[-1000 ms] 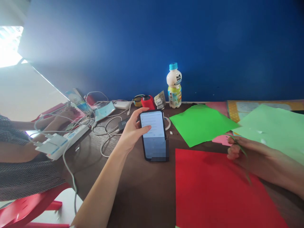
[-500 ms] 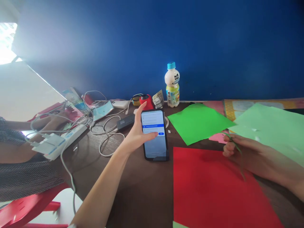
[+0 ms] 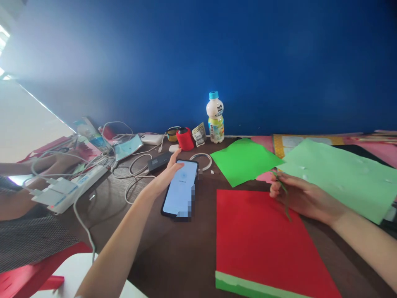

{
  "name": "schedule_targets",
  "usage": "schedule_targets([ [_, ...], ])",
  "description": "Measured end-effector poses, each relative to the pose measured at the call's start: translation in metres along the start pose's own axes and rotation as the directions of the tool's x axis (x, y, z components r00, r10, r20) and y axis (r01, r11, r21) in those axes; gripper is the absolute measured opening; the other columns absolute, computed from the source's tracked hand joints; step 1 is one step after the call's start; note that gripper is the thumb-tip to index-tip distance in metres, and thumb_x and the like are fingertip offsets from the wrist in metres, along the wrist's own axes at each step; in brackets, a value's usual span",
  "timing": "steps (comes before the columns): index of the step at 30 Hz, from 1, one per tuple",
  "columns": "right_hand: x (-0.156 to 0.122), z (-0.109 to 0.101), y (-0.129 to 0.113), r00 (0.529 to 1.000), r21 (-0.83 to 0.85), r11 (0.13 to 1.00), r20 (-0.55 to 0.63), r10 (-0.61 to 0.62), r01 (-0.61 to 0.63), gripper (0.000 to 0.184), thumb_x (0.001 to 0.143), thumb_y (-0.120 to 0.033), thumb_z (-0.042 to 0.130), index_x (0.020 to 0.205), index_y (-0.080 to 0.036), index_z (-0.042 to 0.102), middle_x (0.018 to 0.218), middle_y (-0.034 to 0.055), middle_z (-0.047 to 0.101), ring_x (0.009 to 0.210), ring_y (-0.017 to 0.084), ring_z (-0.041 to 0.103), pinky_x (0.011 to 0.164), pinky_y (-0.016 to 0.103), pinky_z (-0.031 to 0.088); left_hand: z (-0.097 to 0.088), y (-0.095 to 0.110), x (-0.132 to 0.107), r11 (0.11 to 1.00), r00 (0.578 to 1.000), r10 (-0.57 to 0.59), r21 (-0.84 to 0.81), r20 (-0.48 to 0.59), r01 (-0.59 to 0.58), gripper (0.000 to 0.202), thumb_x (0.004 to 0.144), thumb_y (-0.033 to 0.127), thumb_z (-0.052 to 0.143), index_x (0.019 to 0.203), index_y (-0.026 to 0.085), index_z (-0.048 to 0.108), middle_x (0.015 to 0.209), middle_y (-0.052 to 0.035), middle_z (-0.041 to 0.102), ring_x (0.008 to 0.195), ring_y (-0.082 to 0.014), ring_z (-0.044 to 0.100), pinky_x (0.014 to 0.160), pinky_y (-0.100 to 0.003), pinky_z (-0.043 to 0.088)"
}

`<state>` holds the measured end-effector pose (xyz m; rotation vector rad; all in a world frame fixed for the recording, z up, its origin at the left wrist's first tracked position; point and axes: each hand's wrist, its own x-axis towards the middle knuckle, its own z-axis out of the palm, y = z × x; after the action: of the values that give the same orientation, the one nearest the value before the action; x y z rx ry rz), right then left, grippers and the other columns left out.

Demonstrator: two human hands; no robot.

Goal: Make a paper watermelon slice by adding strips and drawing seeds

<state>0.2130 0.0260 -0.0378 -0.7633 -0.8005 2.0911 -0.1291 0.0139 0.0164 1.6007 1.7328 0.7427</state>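
Gripped along its upper left side by my left hand (image 3: pixel 161 178) is a smartphone (image 3: pixel 178 188) with a lit screen, my thumb lying over the screen's top. Whether the phone's lower end rests on the table cannot be made out. My right hand (image 3: pixel 300 196) pinches a thin green strip (image 3: pixel 287 203) that dangles over a red sheet of paper (image 3: pixel 257 236). Green layers (image 3: pixel 238 285) show along the red sheet's front edge. Behind it lies a bright green sheet (image 3: pixel 245 161), and a pale green sheet (image 3: pixel 338 178) spreads to the right.
A bottle with a blue cap (image 3: pixel 215 118) stands by the blue wall. A red object (image 3: pixel 185 138), a dark power bank (image 3: pixel 159 161) and cables crowd the back left. Another person's hands (image 3: pixel 58 165) are beyond a power strip (image 3: pixel 82 190).
The phone has tilted and swung its lower end left, and its screen shows a different page. My left thumb has moved up to its top. My right hand still pinches the strip.
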Motion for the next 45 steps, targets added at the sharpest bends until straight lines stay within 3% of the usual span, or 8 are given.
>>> schedule_targets([
  [5, 0.001, 0.000, 0.001, 0.996, -0.098, 0.994, 0.085, -0.037, 0.045, 0.006, 0.075, -0.026, 0.058, 0.077, -0.022, 0.061, 0.071, -0.0004, 0.061, 0.068, 0.012, 0.058, 0.065, 0.024, 0.048, -0.014, -0.008, 0.000, 0.983, 0.989, -0.138, 0.132, 0.054, 0.129, 0.052, 0.082, 0.048, 0.027, 0.131, 0.031, 0.025, 0.117, -0.0028, 0.051, 0.095, -0.0181, 0.053, 0.079, -0.032, 0.045],
  [11, -0.010, 0.005, -0.005, 0.992, -0.362, 0.932, 0.122, 0.031, 0.015, 0.010, 0.079, -0.026, 0.055, 0.084, -0.020, 0.061, 0.092, 0.0056, 0.065, 0.088, 0.019, 0.061, 0.084, 0.038, 0.045, -0.028, 0.025, 0.014, 0.923, 0.982, -0.149, 0.372, 0.112, 0.098, 0.050, 0.078, 0.046, 0.035, 0.120, 0.021, 0.043, 0.111, -0.0079, 0.057, 0.090, -0.0217, 0.058, 0.074, -0.032, 0.046],
  [16, -0.021, 0.009, 0.000, 0.995, -0.519, 0.849, 0.033, -0.089, 0.093, 0.017, 0.079, -0.033, 0.055, 0.087, -0.020, 0.061, 0.095, 0.0066, 0.065, 0.093, 0.020, 0.059, 0.090, 0.039, 0.042, 0.015, 0.060, -0.009, 0.882, 0.989, 0.118, 0.448, 0.085, -0.144, 0.040, 0.082, 0.037, 0.035, 0.114, 0.017, 0.049, 0.114, -0.0100, 0.055, 0.107, -0.0246, 0.050, 0.091, -0.036, 0.035],
  [20, -0.028, 0.006, 0.003, 0.985, -0.501, 0.854, -0.019, -0.170, 0.138, 0.019, 0.076, -0.034, 0.058, 0.085, -0.019, 0.060, 0.090, 0.0056, 0.064, 0.090, 0.019, 0.060, 0.089, 0.038, 0.042, 0.089, 0.064, -0.054, 0.653, 0.748, 0.469, 0.386, 0.470, -0.651, 0.047, 0.082, 0.042, 0.039, 0.120, 0.014, 0.044, 0.120, -0.0113, 0.051, 0.109, -0.0243, 0.047, 0.094, -0.037, 0.035],
  [24, -0.042, 0.007, -0.019, 0.982, -0.566, 0.818, -0.076, -0.174, 0.101, 0.019, 0.074, -0.033, 0.059, 0.084, -0.017, 0.058, 0.093, 0.0057, 0.062, 0.076, 0.015, 0.060, 0.074, 0.033, 0.047, 0.119, 0.054, -0.065, 0.499, 0.575, 0.559, 0.312, 0.597, -0.809, 0.057, 0.078, 0.047, 0.047, 0.126, 0.017, 0.038, 0.133, -0.0117, 0.038, 0.123, -0.0275, 0.029, 0.101, -0.041, 0.026],
  [28, -0.049, 0.024, -0.051, 0.980, -0.695, 0.711, -0.049, -0.194, 0.106, 0.020, 0.074, -0.035, 0.059, 0.078, -0.016, 0.058, 0.069, 0.0006, 0.057, 0.059, 0.011, 0.053, 0.059, 0.027, 0.044, 0.097, 0.071, -0.035, 0.638, 0.612, 0.526, 0.202, 0.591, -0.743, 0.044, 0.079, 0.046, 0.046, 0.114, 0.019, 0.051, 0.119, -0.0089, 0.051, 0.109, -0.0238, 0.044, 0.094, -0.036, 0.035],
  [33, -0.038, 0.051, -0.059, 0.994, -0.859, 0.503, 0.071, -0.078, 0.101, 0.022, 0.077, -0.035, 0.054, 0.082, -0.015, 0.057, 0.065, -0.0003, 0.053, 0.054, 0.008, 0.048, 0.053, 0.023, 0.038, 0.093, 0.103, 0.003, 0.816, 0.804, 0.483, 0.154, 0.346, -0.556, 0.034, 0.086, 0.030, 0.031, 0.108, 0.016, 0.053, 0.113, -0.0070, 0.056, 0.102, -0.0192, 0.051, 0.088, -0.029, 0.038],
  [45, -0.021, 0.034, -0.044, 0.993, -0.908, 0.420, 0.035, 0.115, -0.016, 0.027, 0.073, -0.037, 0.055, 0.091, -0.016, 0.059, 0.061, -0.0011, 0.053, 0.052, 0.010, 0.050, 0.051, 0.023, 0.039, 0.109, 0.089, 0.008, 0.834, 0.709, 0.418, 0.068, 0.568, -0.547, 0.026, 0.077, 0.025, 0.039, 0.086, 0.015, 0.061, 0.083, -0.0027, 0.065, 0.075, -0.0142, 0.057, 0.069, -0.023, 0.042],
])
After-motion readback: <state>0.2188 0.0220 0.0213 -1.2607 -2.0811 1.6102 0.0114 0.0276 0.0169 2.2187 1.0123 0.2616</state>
